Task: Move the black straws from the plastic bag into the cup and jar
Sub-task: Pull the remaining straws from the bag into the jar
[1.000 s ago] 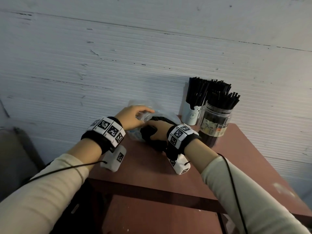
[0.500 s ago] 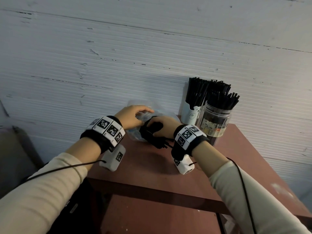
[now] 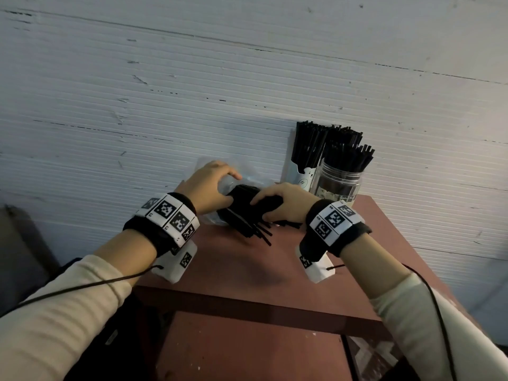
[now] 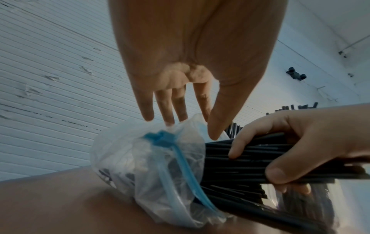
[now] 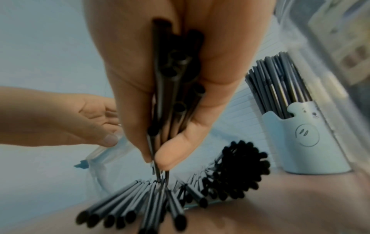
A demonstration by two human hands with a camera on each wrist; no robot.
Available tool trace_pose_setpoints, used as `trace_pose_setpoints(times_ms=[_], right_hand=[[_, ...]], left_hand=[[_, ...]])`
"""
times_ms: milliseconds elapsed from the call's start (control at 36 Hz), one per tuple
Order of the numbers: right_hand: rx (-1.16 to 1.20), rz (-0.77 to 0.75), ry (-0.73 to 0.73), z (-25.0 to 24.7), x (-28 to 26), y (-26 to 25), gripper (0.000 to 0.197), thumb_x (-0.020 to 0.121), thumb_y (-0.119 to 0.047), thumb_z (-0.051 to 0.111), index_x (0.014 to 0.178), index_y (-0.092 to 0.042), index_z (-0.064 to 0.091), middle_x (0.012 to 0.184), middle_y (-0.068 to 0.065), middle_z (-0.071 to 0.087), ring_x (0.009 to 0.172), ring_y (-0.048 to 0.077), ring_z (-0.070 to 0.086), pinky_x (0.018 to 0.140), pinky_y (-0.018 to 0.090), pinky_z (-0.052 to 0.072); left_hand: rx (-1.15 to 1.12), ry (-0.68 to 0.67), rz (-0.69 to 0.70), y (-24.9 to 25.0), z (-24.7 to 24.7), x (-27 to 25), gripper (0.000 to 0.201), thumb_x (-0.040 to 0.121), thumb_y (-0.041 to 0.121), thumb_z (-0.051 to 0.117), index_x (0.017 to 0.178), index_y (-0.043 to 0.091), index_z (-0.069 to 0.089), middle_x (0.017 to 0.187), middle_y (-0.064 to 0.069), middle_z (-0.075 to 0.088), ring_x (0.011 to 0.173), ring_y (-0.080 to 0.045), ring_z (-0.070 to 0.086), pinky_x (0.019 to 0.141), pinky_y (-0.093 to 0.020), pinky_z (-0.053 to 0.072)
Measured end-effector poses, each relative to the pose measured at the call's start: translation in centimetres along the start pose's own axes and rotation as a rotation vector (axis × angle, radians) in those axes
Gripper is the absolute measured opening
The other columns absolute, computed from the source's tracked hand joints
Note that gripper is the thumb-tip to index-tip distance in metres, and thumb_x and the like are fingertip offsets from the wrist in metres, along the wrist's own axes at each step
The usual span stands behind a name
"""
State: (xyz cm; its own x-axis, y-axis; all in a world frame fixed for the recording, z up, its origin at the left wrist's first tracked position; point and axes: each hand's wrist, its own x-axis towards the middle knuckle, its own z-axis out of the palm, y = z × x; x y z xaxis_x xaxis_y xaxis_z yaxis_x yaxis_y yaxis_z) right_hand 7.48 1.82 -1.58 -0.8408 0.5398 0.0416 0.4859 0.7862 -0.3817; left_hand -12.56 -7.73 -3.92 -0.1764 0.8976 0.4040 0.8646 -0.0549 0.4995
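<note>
A clear plastic bag with a blue zip strip lies on the brown table by the wall, with black straws sticking out of its mouth. My left hand is on top of the bag, its fingers and thumb pinching the rim. My right hand grips a bundle of the straws just outside the mouth. A pale blue cup and a glass jar, both packed with upright black straws, stand to the right against the wall.
The white ribbed wall rises directly behind the bag, cup and jar. The table's near edge runs below my wrists, with a lower shelf under it. Something dark sits on the floor at the left.
My right hand has drawn back to the right and toward me, pulling a bundle of straws partly out of the bag. The left hand has stayed on the bag.
</note>
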Motion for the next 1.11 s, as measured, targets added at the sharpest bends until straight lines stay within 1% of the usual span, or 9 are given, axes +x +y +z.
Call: trace_pose_setpoints(times_ms=[167,278,389,556,694,889,944,1000,1111], right_hand=[[-0.018,-0.003,-0.044,-1.8,-3.1,0.5,0.039,0.08,-0.019,0.072,0.113,-0.037,0.066,0.102,-0.005,0.063,0.078,0.007,0.058,0.073,0.019,0.049],[-0.075,-0.026,-0.034,-2.5,-4.9,0.6,0.04,0.08,-0.021,0.072,0.115,-0.038,0.065,0.098,-0.01,0.061,0.081,0.008,0.059,0.071,0.013,0.046],[-0.081,-0.067,-0.013,-2.6,-6.1,0.9,0.038,0.079,-0.02,0.072,0.114,-0.033,0.067,0.097,-0.009,0.063,0.086,0.01,0.059,0.081,0.022,0.048],[-0.042,-0.08,0.037,-2.4,-7.1,2.3,0.043,0.08,-0.012,0.068,0.119,-0.029,0.065,0.081,-0.028,0.054,0.067,-0.013,0.051,0.064,0.0,0.035],[0.112,-0.084,0.115,-2.6,-8.4,3.2,0.05,0.083,-0.011,0.069,0.129,-0.026,0.058,0.102,-0.019,0.058,0.082,-0.01,0.055,0.075,0.003,0.042],[0.227,0.059,0.2,-2.9,-9.6,4.1,0.061,0.082,-0.043,0.07,0.135,-0.027,0.045,0.118,-0.007,0.059,0.102,0.008,0.06,0.091,0.021,0.048],[0.309,0.129,0.227,-2.9,-9.8,4.1,0.067,0.079,-0.06,0.06,0.134,-0.025,0.046,0.118,-0.002,0.061,0.104,0.013,0.062,0.095,0.029,0.05],[0.401,0.178,0.279,-3.1,-9.9,3.9,0.053,0.091,-0.058,0.044,0.128,-0.019,0.054,0.115,0.005,0.066,0.1,0.021,0.067,0.094,0.037,0.053],[0.534,0.231,0.318,-3.4,-9.9,3.8,0.048,0.104,-0.041,0.026,0.121,-0.01,0.059,0.114,0.013,0.067,0.084,0.021,0.066,0.081,0.027,0.056]], left_hand=[[0.066,-0.127,0.215,4.4,2.1,0.1,0.067,0.064,0.021,0.083,0.124,0.022,0.055,0.126,0.001,0.057,0.114,-0.014,0.053,0.097,-0.025,0.041],[0.206,-0.242,0.231,6.3,4.4,1.1,0.08,0.058,0.033,0.084,0.13,0.027,0.048,0.129,0.006,0.056,0.118,-0.015,0.052,0.101,-0.037,0.044],[0.235,-0.295,0.244,8.2,5.7,1.8,0.069,0.063,0.024,0.083,0.123,0.022,0.049,0.116,0.003,0.061,0.107,-0.018,0.055,0.09,-0.034,0.048],[0.2,-0.263,0.267,8.8,6.9,2.2,0.032,0.073,0.014,0.07,0.103,0.015,0.06,0.089,-0.006,0.069,0.085,-0.027,0.065,0.069,-0.027,0.047],[0.188,-0.301,0.223,8.7,7.1,2.8,0.019,0.081,0.015,0.068,0.098,0.008,0.067,0.092,-0.009,0.069,0.089,-0.023,0.063,0.072,-0.022,0.039],[0.124,-0.264,0.127,7.6,6.7,3.0,0.018,0.086,0.024,0.071,0.084,0.021,0.053,0.084,0.002,0.058,0.085,-0.021,0.057,0.074,-0.025,0.035],[0.076,-0.236,0.108,7.1,6.7,3.0,0.014,0.086,0.024,0.071,0.09,0.019,0.058,0.087,0.003,0.06,0.089,-0.022,0.06,0.076,-0.023,0.034],[0.037,-0.203,0.103,6.7,6.6,3.1,0.019,0.086,0.021,0.071,0.101,0.012,0.064,0.092,-0.002,0.066,0.096,-0.026,0.063,0.079,-0.023,0.036],[0.037,-0.174,0.092,6.6,6.3,3.2,0.028,0.086,0.021,0.07,0.11,0.007,0.066,0.103,-0.012,0.07,0.1,-0.029,0.063,0.084,-0.027,0.041]])
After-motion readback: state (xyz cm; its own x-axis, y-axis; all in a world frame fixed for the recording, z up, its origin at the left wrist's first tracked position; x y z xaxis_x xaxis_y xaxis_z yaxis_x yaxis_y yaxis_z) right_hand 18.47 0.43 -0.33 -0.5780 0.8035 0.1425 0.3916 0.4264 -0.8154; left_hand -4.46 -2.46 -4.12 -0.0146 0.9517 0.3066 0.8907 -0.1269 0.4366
